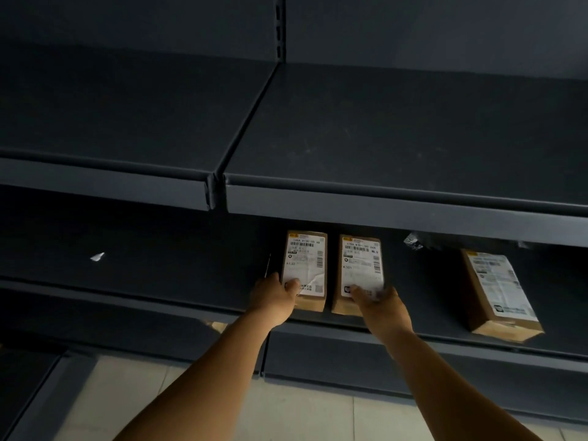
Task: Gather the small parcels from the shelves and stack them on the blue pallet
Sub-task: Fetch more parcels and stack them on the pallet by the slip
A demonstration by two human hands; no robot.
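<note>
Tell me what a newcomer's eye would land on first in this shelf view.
First, the two brown parcels with white labels side by side on the middle shelf: the left hand grips the left parcel, the right hand the right parcel. Next, a third parcel lies angled farther right on that shelf. Above, the dark upper shelf is bare.

Dark shelf (191, 275), three parcels (501, 291).

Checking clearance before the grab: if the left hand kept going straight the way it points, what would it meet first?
The left hand is already on the near end of the left parcel, so it would push that box deeper along the middle shelf. Beyond it the shelf looks free, though it is dark there.
</note>
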